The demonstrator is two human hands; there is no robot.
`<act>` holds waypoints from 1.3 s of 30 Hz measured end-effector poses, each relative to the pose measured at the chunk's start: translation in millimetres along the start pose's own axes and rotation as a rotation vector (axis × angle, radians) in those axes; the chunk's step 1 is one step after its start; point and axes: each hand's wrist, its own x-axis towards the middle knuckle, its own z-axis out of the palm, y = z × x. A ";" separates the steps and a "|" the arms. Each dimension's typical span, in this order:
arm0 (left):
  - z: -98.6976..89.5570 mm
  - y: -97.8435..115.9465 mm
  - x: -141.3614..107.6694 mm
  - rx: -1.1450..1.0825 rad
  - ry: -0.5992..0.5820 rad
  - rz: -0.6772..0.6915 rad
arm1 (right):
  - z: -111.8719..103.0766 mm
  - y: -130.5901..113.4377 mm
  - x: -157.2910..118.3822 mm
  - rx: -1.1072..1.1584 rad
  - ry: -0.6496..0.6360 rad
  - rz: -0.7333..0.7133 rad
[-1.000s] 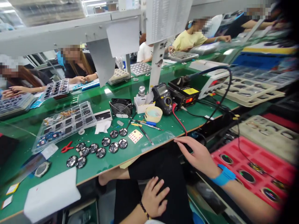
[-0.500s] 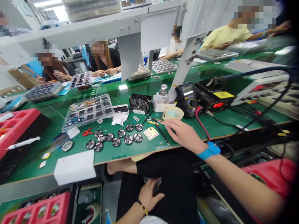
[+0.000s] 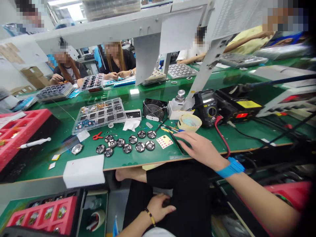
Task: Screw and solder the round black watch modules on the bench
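Right hand (image 3: pixel 201 151) lies over the front edge of the green surface (image 3: pixel 237 138), its fingers (image 3: pixel 190 140) extended, slightly spread and gripping nothing. Fingertips sit at or just beside the steel tweezers (image 3: pixel 176 143), which lie near the front edge; contact cannot be confirmed. Just left of the tweezers lies a card of red dots (image 3: pixel 164 141). Further left, round black circuit boards (image 3: pixel 133 144) lie flat in loose rows. Left hand (image 3: pixel 160 207) rests on a black trouser leg (image 3: pixel 182 197) below the surface, fingers loosely curled and empty. A roll of tape (image 3: pixel 189 122) and a multimeter (image 3: pixel 205 112) sit toward the back.
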 end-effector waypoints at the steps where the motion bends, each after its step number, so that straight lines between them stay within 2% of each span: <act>1: -5.7 3.6 -3.9 -0.018 0.012 0.000 | 0.2 -1.0 1.6 0.008 -0.007 -0.015; 4: -32.2 12.6 -22.2 -0.056 0.072 -0.012 | 1.8 0.1 5.2 0.025 -0.034 -0.058; 7: -73.8 25.2 -48.4 -0.078 0.114 -0.026 | 6.4 8.4 7.0 0.000 -0.052 -0.093; 12: -163.1 74.2 -92.6 -0.054 0.045 0.076 | 19.8 27.8 8.8 -0.079 -0.114 -0.182; 16: -238.9 124.3 -106.8 0.144 0.063 0.250 | 25.5 38.8 10.8 -0.032 -0.132 -0.227; 19: -296.7 158.1 -90.1 0.315 0.113 0.343 | 26.6 44.4 12.7 -0.039 -0.159 -0.251; 22: -348.7 187.8 -47.3 0.438 0.106 0.349 | 27.2 46.1 13.5 -0.040 -0.173 -0.261; 25: -385.3 208.0 6.7 0.456 -0.042 0.324 | 24.1 40.4 12.6 0.001 -0.091 -0.211; 28: -401.6 210.2 50.0 0.483 -0.157 0.320 | 14.9 26.9 13.4 0.066 0.099 -0.113; 31: -399.3 195.7 70.4 0.491 -0.098 0.368 | 4.5 10.1 24.2 0.183 0.232 -0.035; 35: -380.3 174.0 72.2 0.517 0.111 0.451 | 6.4 -10.2 68.9 0.443 0.274 0.117; 39: -360.5 164.4 74.5 0.596 0.177 0.489 | 27.2 -24.9 132.2 0.751 0.199 0.085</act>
